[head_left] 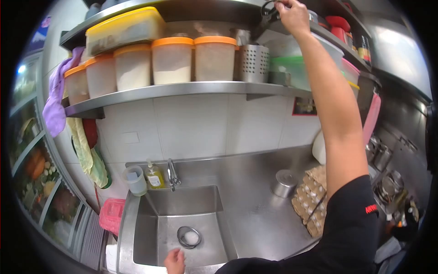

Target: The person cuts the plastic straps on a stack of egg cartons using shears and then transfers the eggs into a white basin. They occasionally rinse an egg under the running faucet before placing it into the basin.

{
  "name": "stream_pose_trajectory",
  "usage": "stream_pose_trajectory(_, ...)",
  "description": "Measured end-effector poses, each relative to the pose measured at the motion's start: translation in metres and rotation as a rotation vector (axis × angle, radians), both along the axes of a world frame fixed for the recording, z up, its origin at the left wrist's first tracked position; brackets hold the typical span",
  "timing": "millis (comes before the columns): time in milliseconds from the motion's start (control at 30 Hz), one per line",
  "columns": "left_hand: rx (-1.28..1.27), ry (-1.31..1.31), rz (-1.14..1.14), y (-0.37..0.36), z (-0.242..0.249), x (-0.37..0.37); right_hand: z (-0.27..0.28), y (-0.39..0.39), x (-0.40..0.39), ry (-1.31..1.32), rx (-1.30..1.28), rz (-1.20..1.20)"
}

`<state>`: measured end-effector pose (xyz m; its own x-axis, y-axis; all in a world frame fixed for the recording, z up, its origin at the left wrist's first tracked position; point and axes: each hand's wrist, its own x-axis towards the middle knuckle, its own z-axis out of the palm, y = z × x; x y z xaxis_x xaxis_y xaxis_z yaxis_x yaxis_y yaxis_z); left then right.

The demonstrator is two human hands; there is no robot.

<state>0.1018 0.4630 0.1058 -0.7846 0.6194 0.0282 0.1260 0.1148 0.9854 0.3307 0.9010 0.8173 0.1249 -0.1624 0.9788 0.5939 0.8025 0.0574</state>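
Note:
My right hand (294, 17) is raised to the upper shelf, gripping black scissors (268, 18) by their ring handles. The scissors point down toward a perforated metal utensil holder (254, 63) on the lower shelf; motion blurs their lower end. Low in the view, my left hand (174, 261) hovers by the near side of the steel sink (148, 228). Its fingers are loosely bent, with nothing visible in them. Just beyond it, a dark ring-shaped strainer or drain fitting (180, 237) with something whitish inside lies on the sink floor.
Orange-lidded tubs (171, 64) line the lower shelf (182, 89), and a yellow-lidded box (123, 32) rests on them. A tap (172, 173), soap bottle (155, 177) and plastic jug (135, 180) stand behind the sink. Right of it are a metal canister (284, 183) and egg trays (310, 196).

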Motion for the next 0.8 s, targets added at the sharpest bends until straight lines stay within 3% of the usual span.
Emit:
stream_pose_trajectory(33, 0.148, -0.019, -0.054, 0.03, 0.039, 0.012, -0.01, -0.025, 0.008, -0.005, -0.134, 0.247)
stream_pose_trajectory(100, 0.152, -0.058, -0.278, 0.067, 0.099, 0.024, -0.036, -0.042, 0.026, -0.037, 0.07, 0.248)
stream_pose_trajectory(167, 0.194, 0.115, -0.481, 0.107, 0.139, 0.029, -0.093, -0.067, 0.039, -0.038, 0.132, 0.396)
stream_pose_trajectory(200, 0.261, 0.076, -0.555, 0.129, 0.158, 0.037, -0.131, -0.09, 0.043, -0.058, 0.151, 0.503)
stream_pose_trajectory(233, 0.425, -0.048, -0.725, 0.153, 0.168, 0.042, -0.172, -0.101, 0.053, -0.099, 0.259, 0.322)
stream_pose_trajectory(267, 0.54, -0.302, -0.835, 0.17, 0.194, 0.063, -0.221, -0.112, 0.059, -0.12, 0.133, 0.266)
stream_pose_trajectory(333, 0.659, -0.733, -0.951, 0.191, 0.242, 0.109, -0.317, -0.141, 0.069, -0.36, 0.132, 0.213)
stream_pose_trajectory(367, 0.673, -0.9, -0.969, 0.2, 0.259, 0.13, -0.372, -0.152, 0.074, -0.441, -0.044, 0.343)
stream_pose_trajectory(400, 0.68, -1.057, -0.971, 0.205, 0.264, 0.145, -0.427, -0.163, 0.08, -0.494, -0.227, 0.46)
stream_pose_trajectory(500, 0.454, -0.947, -0.938, 0.258, 0.184, 0.167, -0.527, -0.192, 0.124, -0.539, -0.616, 0.358)
stream_pose_trajectory(633, 0.284, -0.703, -0.921, 0.273, 0.186, 0.255, -0.534, -0.213, 0.201, -0.472, -0.866, 0.045)
stream_pose_trajectory(733, 0.25, -0.637, -1.101, 0.286, 0.201, 0.331, -0.53, -0.203, 0.25, -0.283, -0.988, -0.122)
stream_pose_trajectory(800, 0.285, -0.437, -1.312, 0.297, 0.204, 0.376, -0.515, -0.195, 0.286, -0.267, -0.992, -0.253)
